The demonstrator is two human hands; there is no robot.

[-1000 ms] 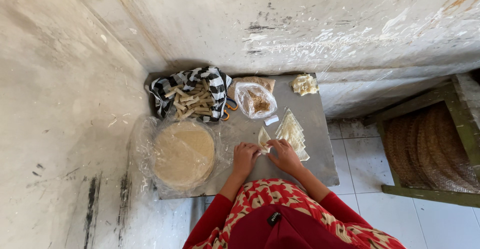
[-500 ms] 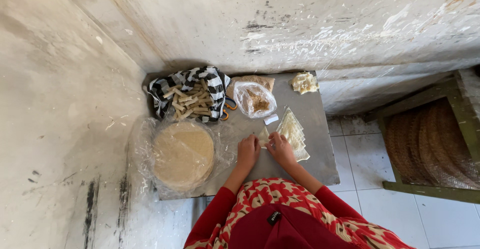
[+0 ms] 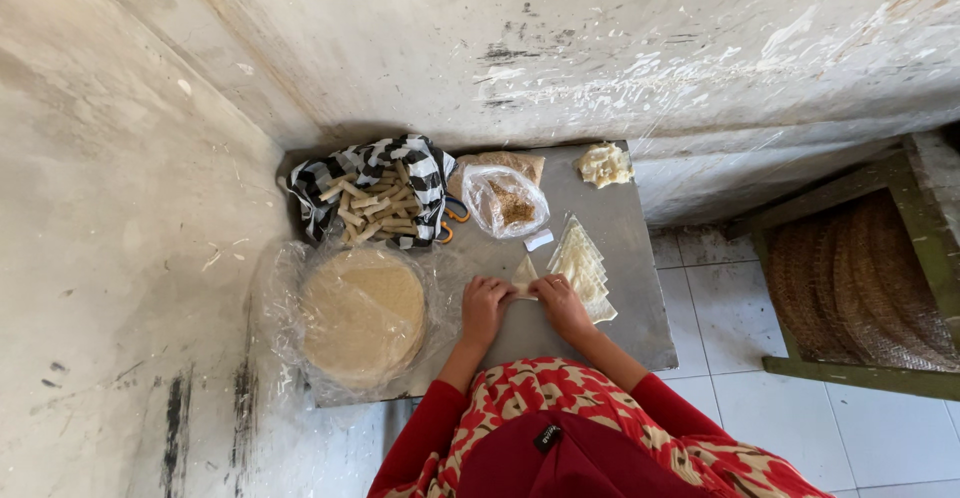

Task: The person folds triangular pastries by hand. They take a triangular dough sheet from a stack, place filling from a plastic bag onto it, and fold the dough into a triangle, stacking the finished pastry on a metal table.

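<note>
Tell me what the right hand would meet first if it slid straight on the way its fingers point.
Right hand points up-left at the small wrapper piece pinched with the left hand; beyond it, probably the clear bag of crumbs.

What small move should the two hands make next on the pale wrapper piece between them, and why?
Probably keep rolling it shut: the left hand and right hand both pinch the small wrapper piece on the grey table, and finished rolls lie on the striped cloth.
</note>
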